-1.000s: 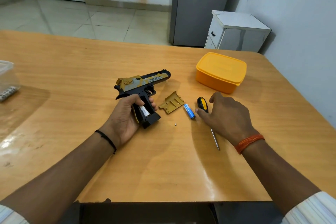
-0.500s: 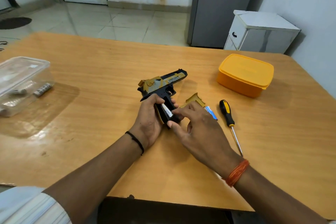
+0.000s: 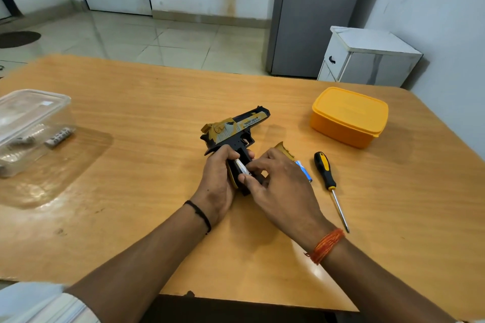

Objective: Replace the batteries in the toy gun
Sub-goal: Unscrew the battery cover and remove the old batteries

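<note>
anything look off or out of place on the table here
Nothing looks damaged or spilled. The toy gun has its grip open, its cover lies off beside a loose blue battery and the screwdriver.

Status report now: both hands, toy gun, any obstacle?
Left hand grips toy gun. Right hand pinches white battery in handle. Nothing in the way.

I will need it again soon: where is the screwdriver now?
In the head view, the screwdriver lies on the table, right of the right hand, beside the blue battery and in front of the yellow box.
</note>
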